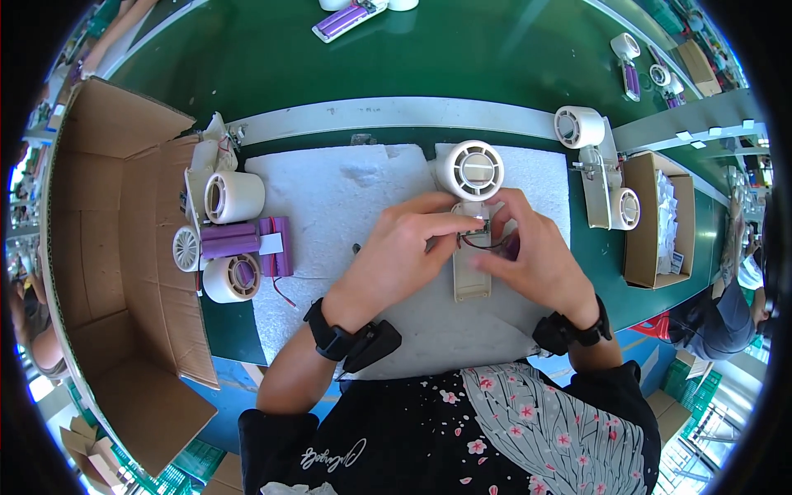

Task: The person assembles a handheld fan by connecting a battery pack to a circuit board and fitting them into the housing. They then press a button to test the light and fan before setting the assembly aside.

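A cream-white fan-like housing, with a round slotted head point(477, 171) and an open handle shell point(472, 276), lies on the foam sheet in front of me. My left hand point(404, 252) grips the upper handle from the left, index finger pressed on the small parts inside. From the right, my right hand point(536, 252) curls its fingers around a purple battery point(512, 245), mostly hidden by them. Thin dark and red wires point(478, 242) run between the hands over the shell. What lies under my left fingertips is hidden.
White foam sheets point(330, 190) cover the green bench. At left, purple battery packs point(276, 247) and white housings point(239, 196) sit beside a large cardboard box point(99, 272). Another white unit point(598, 190) and a small carton point(643, 239) stand right. A metal rail point(396, 115) crosses behind.
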A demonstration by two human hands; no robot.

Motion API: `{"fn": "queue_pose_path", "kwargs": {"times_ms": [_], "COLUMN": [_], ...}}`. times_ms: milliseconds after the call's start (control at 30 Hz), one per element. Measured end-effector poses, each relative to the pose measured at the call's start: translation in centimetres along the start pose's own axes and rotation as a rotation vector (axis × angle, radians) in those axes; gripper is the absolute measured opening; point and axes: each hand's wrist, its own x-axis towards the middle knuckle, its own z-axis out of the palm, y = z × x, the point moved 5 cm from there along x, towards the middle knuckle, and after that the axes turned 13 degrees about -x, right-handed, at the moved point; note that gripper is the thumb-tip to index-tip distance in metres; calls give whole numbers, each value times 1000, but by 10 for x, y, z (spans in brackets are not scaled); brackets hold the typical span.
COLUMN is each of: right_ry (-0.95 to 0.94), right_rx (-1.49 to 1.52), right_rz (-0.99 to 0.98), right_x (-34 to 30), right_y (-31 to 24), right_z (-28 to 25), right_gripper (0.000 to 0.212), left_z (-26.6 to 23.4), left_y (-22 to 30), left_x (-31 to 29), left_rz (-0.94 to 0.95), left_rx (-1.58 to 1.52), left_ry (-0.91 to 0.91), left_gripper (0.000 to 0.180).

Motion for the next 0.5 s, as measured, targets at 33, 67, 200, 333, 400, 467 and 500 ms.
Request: {"fn": "queue_pose_path", "kwargs": {"times_ms": [33, 67, 200, 333, 400, 467, 500], "right_ry": [4, 24, 53, -59, -146, 5, 140], "right_rx": [-3, -82, -179, 122, 401, 175, -50], "right_rz": [-8, -103, -261, -44, 275, 162, 49], "right_x": [-2, -5, -21, -26, -29, -28, -29], "right_y": [1, -2, -1, 10, 20, 25, 27], "right_z": [-3, -6, -17, -25, -25, -25, -25], "right_gripper": [68, 71, 75, 65, 54, 44, 35], "left_z": [0, 0, 1, 3, 4, 7, 7], "left_y": [0, 0, 2, -3, -3, -2, -3], "left_x": [0, -1, -2, -6, -6, -4, -4], "left_rz": [-20, -13, 107, -53, -48, -28, -42], "left_rx": [-13, -7, -8, -90, -122, -145, -137], "left_ry": [-19, -14, 30, -11, 62, 80, 82], "left_gripper": [29, 29, 29, 30, 27, 25, 26]}}
